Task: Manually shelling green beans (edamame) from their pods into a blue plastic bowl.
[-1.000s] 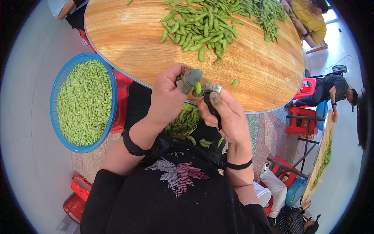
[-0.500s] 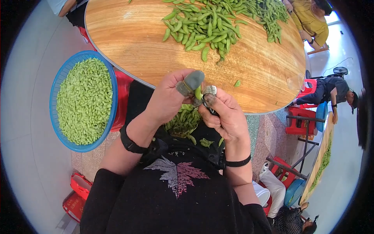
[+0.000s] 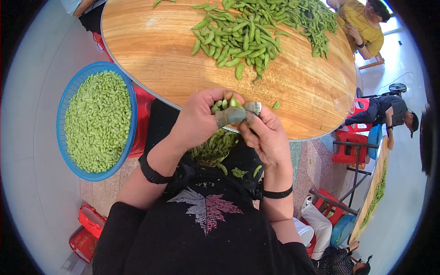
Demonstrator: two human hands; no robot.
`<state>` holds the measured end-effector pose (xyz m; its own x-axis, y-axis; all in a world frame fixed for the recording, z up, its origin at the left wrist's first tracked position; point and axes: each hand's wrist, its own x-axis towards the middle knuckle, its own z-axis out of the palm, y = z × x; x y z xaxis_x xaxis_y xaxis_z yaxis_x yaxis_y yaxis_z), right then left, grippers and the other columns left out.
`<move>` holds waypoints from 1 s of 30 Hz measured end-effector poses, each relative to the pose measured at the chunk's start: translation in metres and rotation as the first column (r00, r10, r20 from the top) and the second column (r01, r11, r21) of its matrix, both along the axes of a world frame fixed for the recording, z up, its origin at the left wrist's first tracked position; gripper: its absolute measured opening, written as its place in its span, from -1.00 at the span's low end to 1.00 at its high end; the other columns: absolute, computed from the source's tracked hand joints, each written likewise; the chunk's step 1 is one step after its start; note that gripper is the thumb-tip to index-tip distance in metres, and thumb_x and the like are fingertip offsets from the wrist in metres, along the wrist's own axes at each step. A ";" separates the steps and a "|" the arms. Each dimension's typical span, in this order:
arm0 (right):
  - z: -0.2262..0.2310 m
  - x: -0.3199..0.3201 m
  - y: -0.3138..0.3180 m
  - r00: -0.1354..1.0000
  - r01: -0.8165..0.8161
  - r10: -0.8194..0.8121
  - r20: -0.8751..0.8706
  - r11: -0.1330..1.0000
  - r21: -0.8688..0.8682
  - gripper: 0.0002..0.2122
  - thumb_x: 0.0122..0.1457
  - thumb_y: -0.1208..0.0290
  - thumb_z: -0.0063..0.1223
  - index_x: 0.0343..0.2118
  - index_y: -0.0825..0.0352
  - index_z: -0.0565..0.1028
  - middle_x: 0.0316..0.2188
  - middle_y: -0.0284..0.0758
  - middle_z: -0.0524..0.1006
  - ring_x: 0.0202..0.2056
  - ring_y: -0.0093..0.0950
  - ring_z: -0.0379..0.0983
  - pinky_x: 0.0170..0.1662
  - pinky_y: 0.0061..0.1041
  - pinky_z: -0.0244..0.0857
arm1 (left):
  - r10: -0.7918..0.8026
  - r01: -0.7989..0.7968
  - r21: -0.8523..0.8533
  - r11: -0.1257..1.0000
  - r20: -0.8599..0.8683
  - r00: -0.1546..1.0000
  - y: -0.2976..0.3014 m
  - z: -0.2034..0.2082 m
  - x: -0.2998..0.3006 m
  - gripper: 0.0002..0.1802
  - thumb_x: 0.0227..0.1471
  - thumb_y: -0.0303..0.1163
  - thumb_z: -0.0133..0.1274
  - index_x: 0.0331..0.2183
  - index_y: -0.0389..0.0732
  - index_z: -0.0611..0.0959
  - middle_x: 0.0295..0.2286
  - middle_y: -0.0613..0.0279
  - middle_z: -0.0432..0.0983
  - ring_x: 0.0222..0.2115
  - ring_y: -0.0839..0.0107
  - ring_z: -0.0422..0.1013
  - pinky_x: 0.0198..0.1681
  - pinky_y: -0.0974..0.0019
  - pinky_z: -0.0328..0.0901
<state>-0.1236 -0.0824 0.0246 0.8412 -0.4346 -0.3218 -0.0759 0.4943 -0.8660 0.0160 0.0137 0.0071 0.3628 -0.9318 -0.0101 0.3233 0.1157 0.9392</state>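
My left hand is closed round a green edamame pod, its thumb in a grey thumb cover. Several shelled beans sit in the curl of its fingers. Pinched against the pod's right end is my right hand, with a pale wrap on one finger; its grip is partly hidden behind the left thumb. Below the hands, empty-looking pods lie in a heap by my lap. On the table ahead spreads a pile of whole edamame pods.
A blue basket full of shelled beans stands at left on a red stool. The wooden table curves in front of me, with a clear cup at its right edge. Other people sit at right, near a second table.
My left thumb has come down across the pod, and shelled beans now show in the left fingers. The right hand stays close beside it. The view has shifted slightly.
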 end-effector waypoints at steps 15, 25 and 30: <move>0.024 0.031 0.026 0.935 -0.238 -0.280 -0.219 -0.036 -0.971 -0.91 0.03 0.46 0.01 -0.47 0.37 0.40 -0.59 -0.11 0.45 -0.54 -0.18 0.42 -0.52 -0.28 0.27 | 0.004 -0.049 -0.048 0.998 -0.667 0.745 -0.001 -0.007 0.002 -0.77 0.09 -0.55 -0.18 -0.22 -0.34 0.53 -0.41 0.27 0.46 -0.46 0.59 0.34 -0.45 0.57 0.24; 0.034 -0.009 -0.017 0.948 -0.318 0.255 -0.191 0.751 -0.578 -0.91 0.08 0.53 -0.05 -0.42 0.43 0.46 -0.64 -0.35 0.46 -0.64 -0.56 0.36 -0.55 -0.56 0.20 | 0.293 -0.271 0.119 0.955 -0.254 0.922 0.014 0.003 0.014 -0.71 0.01 -0.65 -0.17 -0.20 -0.30 0.53 -0.43 0.33 0.44 -0.54 0.67 0.26 -0.52 0.65 0.13; 0.016 0.055 -0.021 0.878 -0.284 -0.376 -0.298 0.094 -0.954 -0.79 0.08 0.36 -0.02 -0.46 0.45 0.42 -0.63 -0.01 0.44 -0.56 -0.11 0.41 -0.48 -0.30 0.29 | 0.213 -0.217 0.023 0.976 -0.316 0.924 0.015 -0.001 0.017 -0.76 0.05 -0.56 -0.09 -0.19 -0.28 0.52 -0.43 0.36 0.44 -0.55 0.70 0.24 -0.57 0.66 0.08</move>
<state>-0.0682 -0.1034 0.0408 0.7373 -0.6534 0.1719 -0.5416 -0.7237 -0.4278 0.0330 0.0282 0.0064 0.5346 -0.8324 -0.1460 0.5684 0.2263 0.7910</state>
